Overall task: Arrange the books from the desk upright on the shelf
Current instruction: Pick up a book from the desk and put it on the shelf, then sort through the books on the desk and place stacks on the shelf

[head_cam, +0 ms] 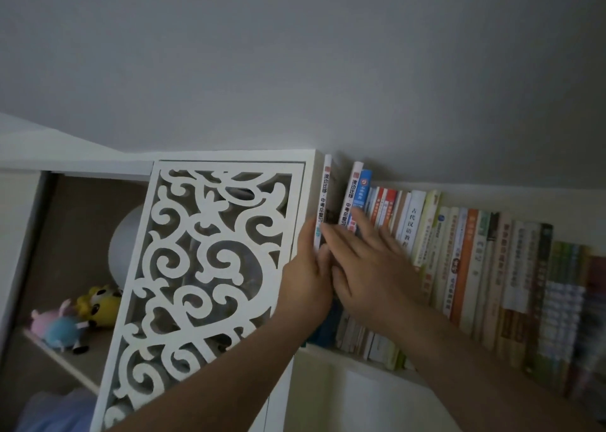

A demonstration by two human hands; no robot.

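a person's two arms reach up from the bottom of the view toward a white shelf (360, 357) packed with upright books. at centre, the left hand (306, 284) holds a thin white book (323, 202) upright, fingers curled around its lower spine, at the far left end of the row, tight against a white cabinet door (210, 267) cut with curling scrollwork. at about three o'clock from it, touching, the right hand (370, 267) lies with straight, spread fingers pressed on the spines of a matching white book (350, 198) and a blue book (362, 192), pushing them toward the right. a dark gap shows between the two white books. the row of books (475, 267) runs on toward four o'clock, leaning slightly. behind the door at nine o'clock sit soft toys (78, 320) and a pale globe (128, 244). the step in hand appears to be seating this book in the opened gap; next it likely needs pushing fully back, then letting the neighbours close in so it stands straight.
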